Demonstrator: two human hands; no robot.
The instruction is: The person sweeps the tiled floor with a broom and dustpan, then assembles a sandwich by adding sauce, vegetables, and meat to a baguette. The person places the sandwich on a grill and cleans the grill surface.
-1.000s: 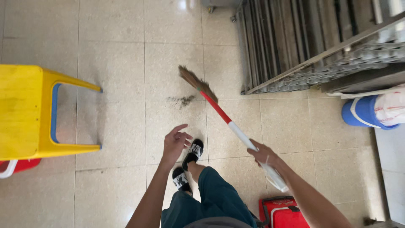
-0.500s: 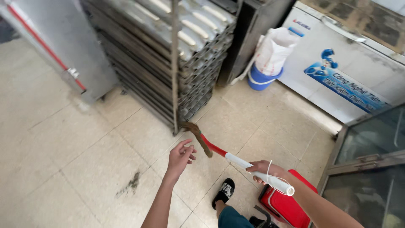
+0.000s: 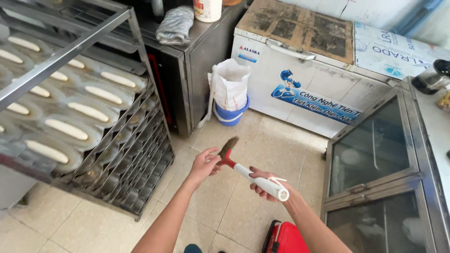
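I saw my right hand (image 3: 263, 186) clamped on the white handle of the broom (image 3: 243, 171), held above the tiled floor (image 3: 225, 206); my left hand (image 3: 205, 164) touched its red neck, fingers loose.

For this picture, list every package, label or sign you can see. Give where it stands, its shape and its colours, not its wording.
Chest freezer sticker: front of white freezer, blue cartoon figure and lettering.
Cardboard sheet: on freezer lid, right, pale with blue print.
White sack: in blue bucket beside freezer.
White tub: on metal cabinet, red-yellow label.
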